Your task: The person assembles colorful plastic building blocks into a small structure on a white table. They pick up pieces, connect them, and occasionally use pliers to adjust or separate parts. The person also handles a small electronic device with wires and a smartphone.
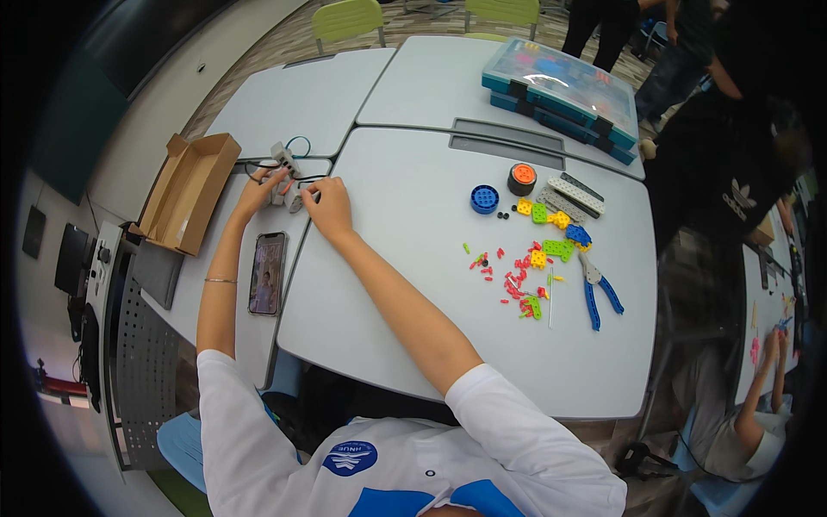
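Note:
Grey electronic modules (283, 158) with black and teal cables stand together at the table's left side. My left hand (256, 193) reaches around them from the left, its fingers closed on a grey module. On their right side is my right hand (331, 210), its fingers bent and pressed together beside a rounded grey part (295, 201). What lies between those fingertips is too small to make out. A black cable (312, 178) runs from the modules toward the right hand. Nearer to me, between my forearms, a phone (268, 273) lies with its screen lit.
An open cardboard box (191, 196) stands left of my left hand. At right lie red pegs (519, 280), blue-handled pliers (594, 280), an orange-hubbed wheel (521, 178), a blue hub (484, 199) and grey beams (564, 202). Teal cases (560, 95) sit behind. Other people are at right.

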`<state>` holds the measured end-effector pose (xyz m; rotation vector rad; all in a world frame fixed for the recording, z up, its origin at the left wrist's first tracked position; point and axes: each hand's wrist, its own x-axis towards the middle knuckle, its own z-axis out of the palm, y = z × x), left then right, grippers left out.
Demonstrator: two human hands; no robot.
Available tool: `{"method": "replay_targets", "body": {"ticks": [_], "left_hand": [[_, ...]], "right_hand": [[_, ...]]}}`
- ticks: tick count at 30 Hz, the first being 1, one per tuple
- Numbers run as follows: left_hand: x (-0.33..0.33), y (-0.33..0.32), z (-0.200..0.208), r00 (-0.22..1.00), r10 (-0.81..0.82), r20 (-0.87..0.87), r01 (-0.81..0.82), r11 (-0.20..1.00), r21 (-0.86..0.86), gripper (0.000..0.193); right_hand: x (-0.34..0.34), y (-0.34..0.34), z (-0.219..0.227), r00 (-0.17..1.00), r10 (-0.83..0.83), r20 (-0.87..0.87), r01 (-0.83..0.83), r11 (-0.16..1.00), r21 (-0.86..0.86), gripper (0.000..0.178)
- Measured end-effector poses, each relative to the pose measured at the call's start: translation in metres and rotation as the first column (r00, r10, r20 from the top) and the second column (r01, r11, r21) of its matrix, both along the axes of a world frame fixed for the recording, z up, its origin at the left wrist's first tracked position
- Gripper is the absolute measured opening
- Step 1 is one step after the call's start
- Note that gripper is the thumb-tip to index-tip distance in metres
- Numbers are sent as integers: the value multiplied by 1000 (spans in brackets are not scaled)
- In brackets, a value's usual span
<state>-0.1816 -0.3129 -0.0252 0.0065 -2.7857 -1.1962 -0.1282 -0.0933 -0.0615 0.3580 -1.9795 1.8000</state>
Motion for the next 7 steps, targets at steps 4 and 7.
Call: {"method": "replay_targets", "body": {"ticks": [4, 7], "left_hand": [[4, 13, 9, 990, -58, 126, 47, 995, 90, 67], [11, -3, -1, 992, 35, 121, -43, 997, 65, 71]], "right_hand": [[-10, 9, -9, 999, -21, -33, 24, 996, 81, 16], [-7, 7, -7, 1000, 15, -23, -10, 978, 210, 18]]}}
